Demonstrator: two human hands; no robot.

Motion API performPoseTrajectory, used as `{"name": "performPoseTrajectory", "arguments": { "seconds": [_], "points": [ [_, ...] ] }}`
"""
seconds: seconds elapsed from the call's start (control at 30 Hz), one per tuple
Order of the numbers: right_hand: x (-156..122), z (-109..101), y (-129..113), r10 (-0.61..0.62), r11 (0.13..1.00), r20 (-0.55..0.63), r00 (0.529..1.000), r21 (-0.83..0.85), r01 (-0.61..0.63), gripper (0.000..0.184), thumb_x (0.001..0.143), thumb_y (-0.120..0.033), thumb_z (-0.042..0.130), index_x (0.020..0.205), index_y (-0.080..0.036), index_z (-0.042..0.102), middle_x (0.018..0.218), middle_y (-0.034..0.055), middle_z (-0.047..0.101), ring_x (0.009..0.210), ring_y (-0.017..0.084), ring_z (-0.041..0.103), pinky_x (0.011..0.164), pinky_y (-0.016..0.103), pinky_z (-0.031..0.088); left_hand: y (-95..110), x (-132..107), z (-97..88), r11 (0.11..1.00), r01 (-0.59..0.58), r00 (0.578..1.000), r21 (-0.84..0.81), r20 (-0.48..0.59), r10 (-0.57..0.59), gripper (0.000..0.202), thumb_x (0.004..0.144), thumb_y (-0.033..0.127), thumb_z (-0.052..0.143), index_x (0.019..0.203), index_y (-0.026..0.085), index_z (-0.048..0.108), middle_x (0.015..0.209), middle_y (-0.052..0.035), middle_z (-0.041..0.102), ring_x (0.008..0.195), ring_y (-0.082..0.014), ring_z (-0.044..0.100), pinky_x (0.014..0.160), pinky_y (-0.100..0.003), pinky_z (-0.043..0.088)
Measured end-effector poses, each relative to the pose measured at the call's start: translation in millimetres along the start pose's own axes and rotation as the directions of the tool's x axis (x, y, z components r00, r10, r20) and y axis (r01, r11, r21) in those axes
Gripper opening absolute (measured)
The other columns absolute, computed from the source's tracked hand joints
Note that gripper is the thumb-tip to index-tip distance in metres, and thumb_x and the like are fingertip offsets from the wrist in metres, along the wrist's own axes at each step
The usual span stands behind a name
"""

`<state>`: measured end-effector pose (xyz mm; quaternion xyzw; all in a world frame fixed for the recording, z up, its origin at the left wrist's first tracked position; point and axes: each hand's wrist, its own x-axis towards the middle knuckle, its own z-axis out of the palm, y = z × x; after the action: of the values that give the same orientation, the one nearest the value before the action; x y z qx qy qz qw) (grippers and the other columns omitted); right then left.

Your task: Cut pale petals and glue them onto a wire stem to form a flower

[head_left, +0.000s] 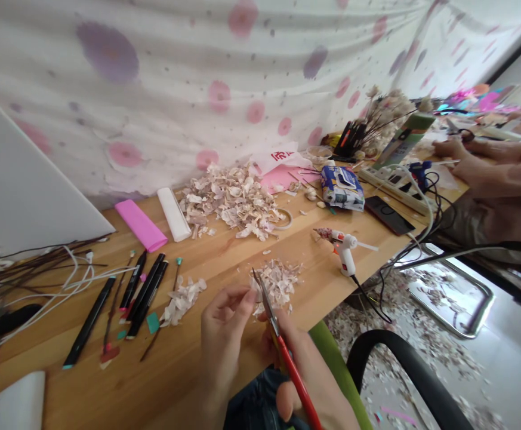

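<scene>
Hands: left hand (224,322) pinched at the fingertips beside the flakes, whatever it holds too small to tell; right hand (298,388) wrapped around red-handled scissors (289,361), blades pointing up toward the left fingertips.
Flakes: pale pink-edged flakes (278,283) in a small heap on the wooden surface (188,382), just beyond the blades; a second small heap (182,300) to the left; a much larger heap (228,200) farther back.
Around: black markers (146,292) left of the hands; hot glue gun (345,251) to the right, near a blue-and-white packet (343,188) and a black phone (388,215).
Co-worker: another person's hands (461,158) at the surface's far right end.
Below: more flakes scattered across the floor (421,352).
</scene>
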<state>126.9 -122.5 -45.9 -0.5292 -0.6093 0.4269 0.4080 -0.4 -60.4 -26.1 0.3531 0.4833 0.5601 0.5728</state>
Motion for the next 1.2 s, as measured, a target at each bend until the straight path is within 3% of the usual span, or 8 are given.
{"name": "performPoseTrajectory", "arguments": {
  "seconds": [0.13,0.37,0.67,0.8,0.9,1.03,1.13,1.2],
  "points": [
    [2.9,-0.8,-1.8,0.046,0.997,-0.011,0.999,0.055,-0.046,0.116,0.046,-0.106,0.038,0.117,-0.017,0.060,0.072,0.0007,0.058,0.063,0.021,0.053,0.055,0.027,0.044,-2.9,-0.7,1.1,1.000,0.001,1.000,0.000,0.012,-0.001,0.020,0.074,0.039,0.084,0.074,0.020,0.077,0.075,-0.0007,0.077,0.074,-0.0151,0.070,0.072,-0.022,0.055],
    [3.4,-0.7,2.0,0.079,0.995,-0.005,0.997,0.056,-0.078,0.104,0.045,-0.106,0.039,0.098,-0.019,0.057,0.062,-0.0046,0.052,0.053,0.013,0.041,0.050,0.023,0.035,-1.6,1.2,-3.8,1.000,0.010,0.998,0.011,0.059,-0.010,0.022,0.076,0.040,0.082,0.076,0.019,0.076,0.075,-0.0010,0.076,0.074,-0.0147,0.067,0.073,-0.022,0.053],
    [0.8,-2.5,4.8,0.101,0.989,0.010,0.995,0.110,-0.102,0.110,0.045,-0.104,0.045,0.117,-0.022,0.059,0.061,-0.0043,0.054,0.051,0.016,0.044,0.048,0.025,0.035,-0.4,3.7,-5.9,0.999,0.029,0.997,0.014,0.076,-0.030,0.022,0.075,0.040,0.083,0.076,0.018,0.076,0.073,-0.0013,0.074,0.073,-0.0151,0.065,0.072,-0.023,0.052],
    [-1.3,-3.4,0.9,0.105,0.980,0.053,0.993,0.167,-0.112,0.110,0.045,-0.105,0.042,0.114,-0.022,0.059,0.072,-0.0007,0.057,0.059,0.017,0.045,0.051,0.025,0.038,-0.9,2.7,-4.5,1.000,0.006,0.995,0.019,0.096,-0.008,0.021,0.076,0.039,0.082,0.075,0.019,0.075,0.074,-0.0018,0.075,0.076,-0.0160,0.067,0.075,-0.023,0.053],
    [-1.3,-3.7,-0.1,0.088,0.986,0.042,0.995,0.140,-0.093,0.111,0.048,-0.106,0.037,0.116,-0.021,0.058,0.071,-0.0014,0.052,0.060,0.016,0.041,0.052,0.025,0.036,-0.1,1.0,-4.1,0.999,-0.009,0.994,0.051,0.111,0.004,0.019,0.078,0.037,0.080,0.076,0.019,0.075,0.075,-0.0013,0.075,0.077,-0.0157,0.068,0.076,-0.023,0.053],
    [-0.9,-3.3,2.9,0.074,0.990,0.027,0.997,0.120,-0.077,0.113,0.045,-0.105,0.041,0.119,-0.020,0.059,0.066,-0.0038,0.052,0.054,0.015,0.041,0.050,0.025,0.034,0.3,0.1,-4.6,0.998,-0.012,0.994,0.059,0.108,0.006,0.019,0.078,0.037,0.080,0.076,0.019,0.075,0.075,-0.0017,0.075,0.078,-0.0164,0.069,0.076,-0.024,0.054],
    [-1.3,-1.7,6.2,0.074,0.989,-0.008,0.997,0.131,-0.073,0.104,0.048,-0.102,0.048,0.110,-0.019,0.061,0.059,-0.0060,0.052,0.050,0.013,0.041,0.049,0.024,0.033,-1.2,1.5,-6.2,0.999,-0.002,0.994,0.035,0.109,-0.002,0.022,0.076,0.039,0.082,0.076,0.018,0.075,0.074,-0.0025,0.075,0.075,-0.0166,0.068,0.074,-0.024,0.054],
    [0.3,-0.3,5.5,0.096,0.981,-0.061,0.994,0.173,-0.084,0.087,0.059,-0.096,0.058,0.101,-0.019,0.061,0.057,-0.0064,0.053,0.048,0.012,0.042,0.048,0.024,0.033,-1.9,2.5,-7.8,1.000,0.019,0.994,0.024,0.107,-0.022,0.024,0.075,0.040,0.083,0.075,0.018,0.076,0.072,-0.0027,0.074,0.073,-0.0166,0.068,0.072,-0.024,0.053]
  ]
}}
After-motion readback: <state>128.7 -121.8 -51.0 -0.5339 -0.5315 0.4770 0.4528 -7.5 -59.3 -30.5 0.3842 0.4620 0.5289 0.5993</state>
